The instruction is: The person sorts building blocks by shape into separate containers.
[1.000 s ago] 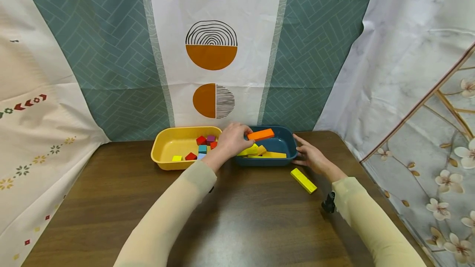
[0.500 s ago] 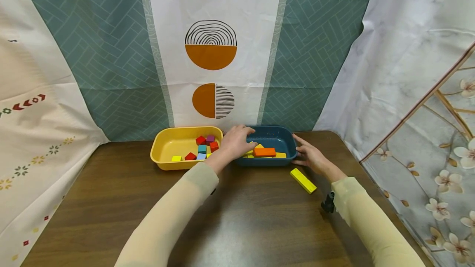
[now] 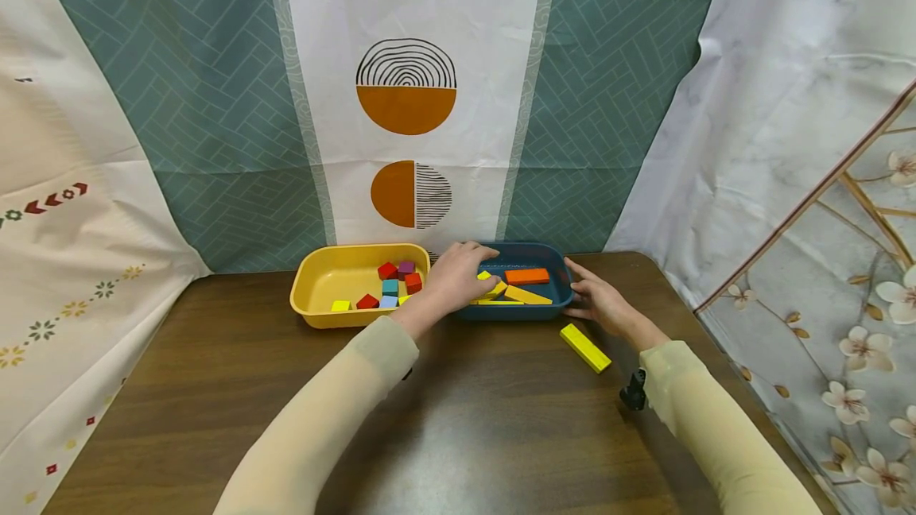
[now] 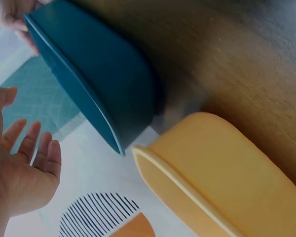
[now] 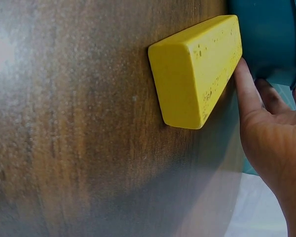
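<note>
My left hand [image 3: 461, 276] hovers over the left part of a dark blue tray [image 3: 561, 304]. In the left wrist view, the left hand [image 4: 27, 173] has loosely bent fingers with nothing between them. Inside the tray lie an orange block [image 3: 527, 276], a tan-yellow block [image 3: 528, 296] and further yellow blocks [image 3: 494, 286], partly hidden by the hand. At the tray's right end, my right hand [image 3: 601, 302] touches the wall with fingers spread. A long yellow block [image 3: 585, 349] lies on the table just in front; the right wrist view shows this yellow block [image 5: 200, 71] beside the fingers.
Left of the blue tray stands a yellow tray [image 3: 315, 284] holding several small cubes in red, purple, blue and yellow. Both trays are at the back edge of the brown wooden table [image 3: 458, 420]. Patterned cloth [image 3: 594, 102] hangs behind and at both sides.
The left hand has let go of the orange block, which dropped into the blue tray and now lies toward its back right. The hand has shifted slightly right; the right hand stays put.
</note>
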`<state>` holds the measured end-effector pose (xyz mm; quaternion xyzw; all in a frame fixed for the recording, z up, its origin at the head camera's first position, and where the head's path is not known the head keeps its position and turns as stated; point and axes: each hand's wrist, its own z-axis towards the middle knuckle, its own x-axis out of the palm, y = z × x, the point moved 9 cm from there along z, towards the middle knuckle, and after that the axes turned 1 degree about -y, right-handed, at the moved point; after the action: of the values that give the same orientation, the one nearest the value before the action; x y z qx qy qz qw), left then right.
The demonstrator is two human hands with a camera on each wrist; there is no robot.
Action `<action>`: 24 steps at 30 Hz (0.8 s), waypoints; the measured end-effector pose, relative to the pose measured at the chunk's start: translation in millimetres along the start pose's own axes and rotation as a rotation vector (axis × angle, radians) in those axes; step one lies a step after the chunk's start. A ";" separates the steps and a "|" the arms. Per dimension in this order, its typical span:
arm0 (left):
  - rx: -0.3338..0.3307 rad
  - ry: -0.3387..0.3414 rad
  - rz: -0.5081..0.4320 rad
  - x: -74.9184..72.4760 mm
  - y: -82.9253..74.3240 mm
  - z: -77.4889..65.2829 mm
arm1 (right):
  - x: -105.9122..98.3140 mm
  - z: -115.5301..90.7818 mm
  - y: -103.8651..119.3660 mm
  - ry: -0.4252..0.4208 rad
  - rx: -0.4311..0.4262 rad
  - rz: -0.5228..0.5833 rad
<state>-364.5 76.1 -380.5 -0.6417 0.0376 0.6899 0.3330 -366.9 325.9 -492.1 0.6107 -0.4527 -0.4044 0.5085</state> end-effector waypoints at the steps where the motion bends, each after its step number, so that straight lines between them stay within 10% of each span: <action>1: 0.019 0.003 0.004 0.9 -3.7 -0.6 | 0.0 -0.1 0.1 -0.001 0.000 0.000; 15: 0.334 0.058 0.075 22.8 -71.1 -16.0 | -0.3 0.0 -0.4 0.006 0.003 -0.002; 24: 0.550 0.228 0.204 68.6 -108.7 -38.7 | 0.0 -0.6 0.7 0.010 -0.011 -0.017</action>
<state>-272.9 170.0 -408.8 -0.5939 0.3240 0.6072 0.4167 -366.4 326.0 -491.4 0.6138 -0.4427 -0.4080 0.5107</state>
